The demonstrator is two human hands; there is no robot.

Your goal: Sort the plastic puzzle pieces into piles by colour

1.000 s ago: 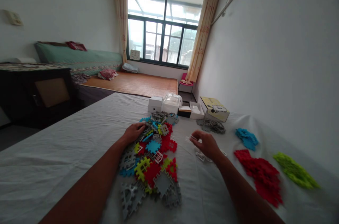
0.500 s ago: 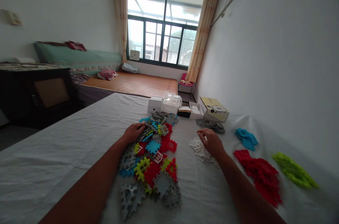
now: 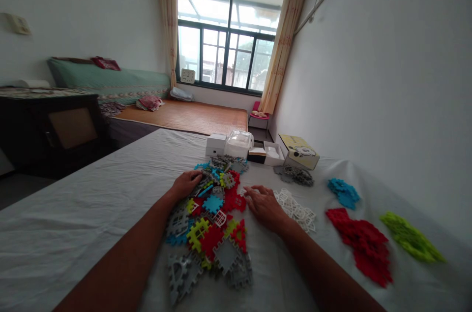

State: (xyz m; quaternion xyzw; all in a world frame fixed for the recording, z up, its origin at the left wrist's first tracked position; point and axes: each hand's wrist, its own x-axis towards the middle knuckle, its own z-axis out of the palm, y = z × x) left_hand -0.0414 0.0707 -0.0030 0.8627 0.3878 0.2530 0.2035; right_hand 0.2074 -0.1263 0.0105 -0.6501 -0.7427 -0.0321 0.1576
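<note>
A mixed heap of plastic interlocking tiles (image 3: pixel 213 203) in red, grey, blue and lime runs down the middle of the sheet. My left hand (image 3: pixel 187 184) rests on the heap's upper left edge, its fingers lying over grey tiles and holding nothing I can see. At the heap's right side, my right hand (image 3: pixel 263 203) stretches its fingers out, fingertips at a small white window piece (image 3: pixel 242 192) beside the red tiles. Whether they touch it is hard to tell. Just right of that hand lies a pile of white window pieces (image 3: pixel 297 208), partly hidden behind it.
Separate piles of grey (image 3: pixel 295 175), blue (image 3: pixel 342 193), red (image 3: pixel 363 243) and lime tiles (image 3: pixel 411 237) lie to the right. Along the back stand a white box (image 3: pixel 216 145), a clear plastic container (image 3: pixel 239 143), an open white box (image 3: pixel 273 154) and a yellow box (image 3: pixel 299 151).
My right hand has moved left, from above the white window pieces to the right edge of the mixed heap, uncovering more of the white pile. My left hand has stayed put.
</note>
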